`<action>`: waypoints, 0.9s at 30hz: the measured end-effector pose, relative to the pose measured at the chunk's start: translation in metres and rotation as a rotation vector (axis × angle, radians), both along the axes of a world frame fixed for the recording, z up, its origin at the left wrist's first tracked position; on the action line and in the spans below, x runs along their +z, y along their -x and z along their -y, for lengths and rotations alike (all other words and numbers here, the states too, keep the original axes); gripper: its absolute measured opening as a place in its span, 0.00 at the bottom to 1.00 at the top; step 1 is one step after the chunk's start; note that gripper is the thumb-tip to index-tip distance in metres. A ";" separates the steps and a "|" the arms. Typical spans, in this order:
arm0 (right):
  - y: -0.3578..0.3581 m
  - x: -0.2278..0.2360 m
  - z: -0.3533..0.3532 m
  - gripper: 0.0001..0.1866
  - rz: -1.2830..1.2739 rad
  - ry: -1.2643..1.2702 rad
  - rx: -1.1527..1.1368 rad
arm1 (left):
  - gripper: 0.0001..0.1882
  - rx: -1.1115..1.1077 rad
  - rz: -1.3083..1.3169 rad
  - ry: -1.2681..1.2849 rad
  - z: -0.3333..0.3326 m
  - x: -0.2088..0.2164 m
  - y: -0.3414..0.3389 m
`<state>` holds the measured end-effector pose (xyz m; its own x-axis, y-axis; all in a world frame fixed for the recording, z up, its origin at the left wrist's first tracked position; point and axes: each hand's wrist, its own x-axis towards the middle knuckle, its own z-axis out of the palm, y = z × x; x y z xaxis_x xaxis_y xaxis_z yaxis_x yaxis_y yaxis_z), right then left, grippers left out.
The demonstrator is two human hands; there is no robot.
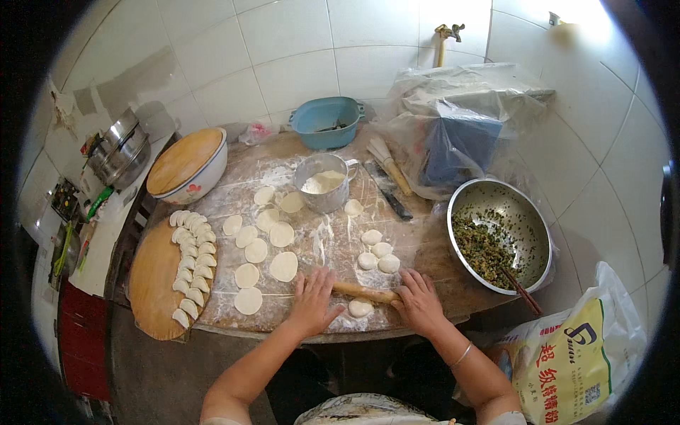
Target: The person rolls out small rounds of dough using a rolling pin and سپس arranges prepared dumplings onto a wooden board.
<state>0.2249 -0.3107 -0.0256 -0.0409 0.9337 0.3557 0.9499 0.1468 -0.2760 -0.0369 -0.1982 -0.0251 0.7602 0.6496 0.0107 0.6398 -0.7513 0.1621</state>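
Note:
A wooden rolling pin [365, 292] lies across the front of the floured wooden board [312, 244]. My left hand [314, 303] presses on its left end and my right hand [421, 301] on its right end, the fingers reaching over the wood. Just under the pin, on my side of it, sits a flattened dough piece [360, 307]. Several small dough discs [382, 249] rest beyond the pin. Left of them are scattered several thin round wrappers [256, 250]. Folded dumplings [195, 265] stand in rows on a round wooden board [152, 276] at the left.
At the right stands a steel bowl [535, 212] of chopped filling with chopsticks [523, 292]. Behind are a metal cup [331, 200] of flour, a knife [388, 191], a brush [389, 166], a blue basin [315, 138] and a covered enamel bowl [212, 173]. A flour bag [567, 361] is lower right.

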 end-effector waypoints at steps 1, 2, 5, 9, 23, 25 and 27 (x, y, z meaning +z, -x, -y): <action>0.001 0.001 -0.004 0.19 0.058 -0.005 -0.006 | 0.46 0.041 -0.009 0.050 -0.005 0.000 -0.002; -0.006 -0.006 -0.016 0.20 -0.027 0.016 -0.063 | 0.47 0.033 -0.010 0.021 -0.011 -0.001 -0.010; -0.020 -0.016 -0.053 0.21 -0.058 -0.011 -0.217 | 0.47 0.097 0.049 0.031 -0.039 -0.001 -0.037; -0.023 -0.019 -0.045 0.20 -0.105 0.084 0.017 | 0.45 0.023 0.008 0.051 -0.044 -0.003 -0.025; 0.010 0.016 -0.029 0.35 0.104 0.199 -0.109 | 0.46 0.049 0.044 0.111 -0.019 0.006 0.007; 0.013 0.014 -0.030 0.36 0.211 0.230 -0.064 | 0.47 0.001 -0.011 0.058 -0.012 -0.004 0.016; 0.025 0.014 0.005 0.39 0.196 0.312 0.099 | 0.50 -0.071 -0.055 0.061 0.018 0.000 0.042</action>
<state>0.2001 -0.3161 -0.0120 -0.1757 0.9839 0.0319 0.9744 0.1784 -0.1368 -0.0787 -0.2157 -0.0247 0.8027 0.5922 -0.0704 0.5945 -0.7849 0.1748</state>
